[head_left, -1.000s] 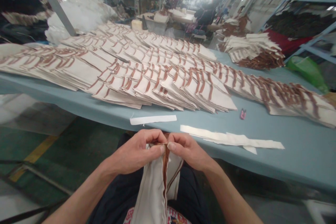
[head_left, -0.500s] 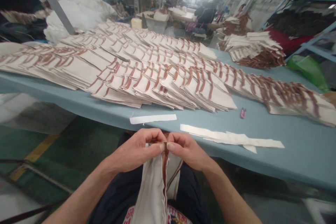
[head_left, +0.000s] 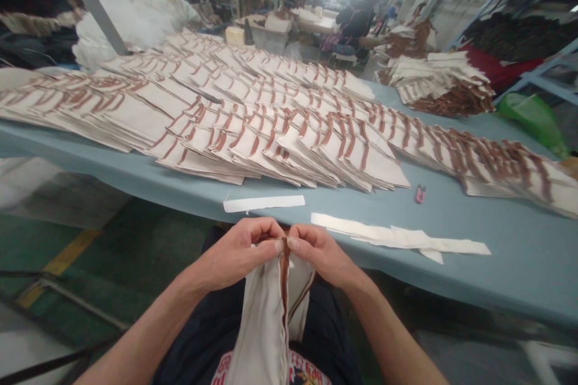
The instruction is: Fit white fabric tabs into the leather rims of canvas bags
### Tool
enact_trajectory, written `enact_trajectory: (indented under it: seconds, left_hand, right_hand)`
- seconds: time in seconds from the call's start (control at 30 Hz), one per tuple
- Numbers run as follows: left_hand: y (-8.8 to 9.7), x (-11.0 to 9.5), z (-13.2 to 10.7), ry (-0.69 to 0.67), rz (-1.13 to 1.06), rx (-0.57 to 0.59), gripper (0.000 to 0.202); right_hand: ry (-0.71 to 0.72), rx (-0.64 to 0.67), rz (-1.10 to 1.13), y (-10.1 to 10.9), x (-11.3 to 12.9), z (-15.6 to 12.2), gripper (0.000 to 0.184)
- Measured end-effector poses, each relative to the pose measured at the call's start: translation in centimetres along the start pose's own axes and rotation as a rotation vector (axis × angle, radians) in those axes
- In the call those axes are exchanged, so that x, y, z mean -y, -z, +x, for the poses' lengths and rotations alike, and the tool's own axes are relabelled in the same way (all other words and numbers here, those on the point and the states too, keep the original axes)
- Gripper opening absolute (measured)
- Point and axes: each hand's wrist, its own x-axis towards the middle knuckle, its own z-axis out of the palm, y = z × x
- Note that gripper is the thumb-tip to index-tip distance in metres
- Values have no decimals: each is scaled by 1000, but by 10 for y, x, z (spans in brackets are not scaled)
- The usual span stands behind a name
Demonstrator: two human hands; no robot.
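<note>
A cream fabric piece (head_left: 262,319) with a brown strip along its seam hangs over my lap. My left hand (head_left: 246,251) pinches its top edge between thumb and fingers. Right beside it, my right hand (head_left: 321,254) pinches the same edge, the two thumbs almost touching at the brown seam. Below the hands the cloth falls in folds, and the fingertips behind it are hidden. On the table in front lie a single white strip (head_left: 264,203) and an overlapping bunch of cream strips (head_left: 397,236).
Rows of stacked cream pieces with brown seams (head_left: 289,138) cover much of the blue table (head_left: 487,277). Small pink thread snips (head_left: 420,194) lie at the right. Behind are another fabric pile (head_left: 442,81), a green bag (head_left: 533,120), clear plastic (head_left: 130,9) and a seated person (head_left: 354,24).
Both hands keep their pinch on the fabric piece and have shifted only very slightly. The camera view has moved a little; the table's things lie as before.
</note>
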Motion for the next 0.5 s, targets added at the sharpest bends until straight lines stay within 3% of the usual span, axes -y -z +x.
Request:
enact_trajectory:
  seconds: [0.5]
  left_hand:
    - [4,34,15,60,-147,-92,31]
  right_hand:
    - [-136,-91,37,6,-28,18,61]
